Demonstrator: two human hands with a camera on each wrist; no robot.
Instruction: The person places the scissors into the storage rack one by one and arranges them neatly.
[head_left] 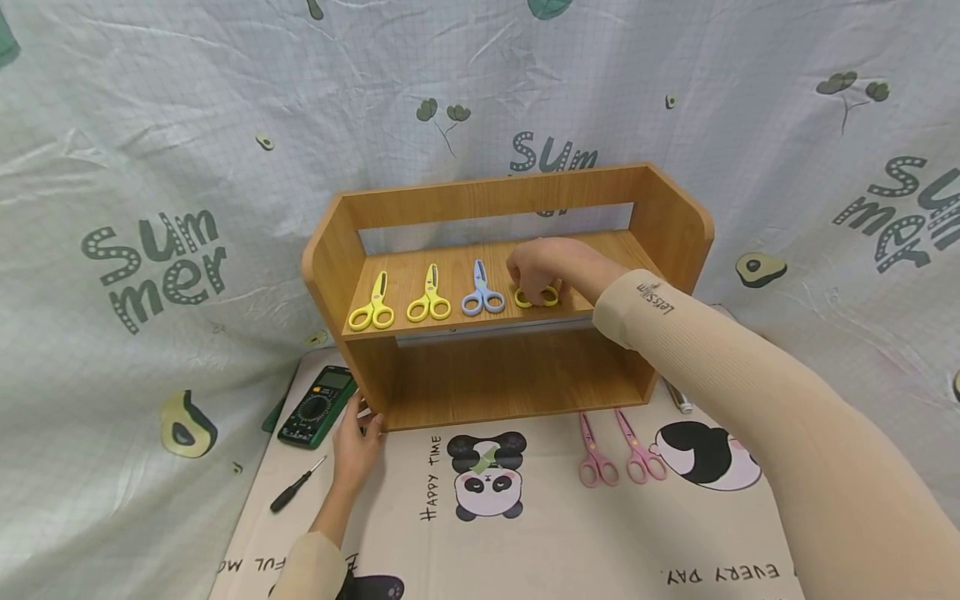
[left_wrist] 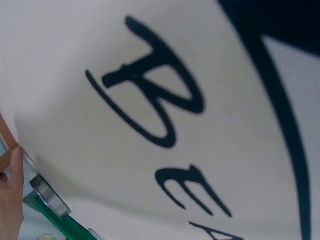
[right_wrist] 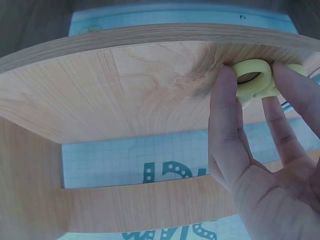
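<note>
Atop the wood-grained shelf (head_left: 405, 275) — yellow scissors (right_wrist: 265, 75), smooth and round-looped.

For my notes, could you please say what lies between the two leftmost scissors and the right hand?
Blue scissors lie there on the shelf, in the head view.

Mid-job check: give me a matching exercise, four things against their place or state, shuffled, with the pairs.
1. blue scissors
2. pink scissors
3. multimeter
4. right hand

A. left of the shelf
B. gripping yellow scissors
C. on the table, in front of the shelf
D. lying on the upper board

Pairs: 1-D, 2-C, 3-A, 4-B
</note>
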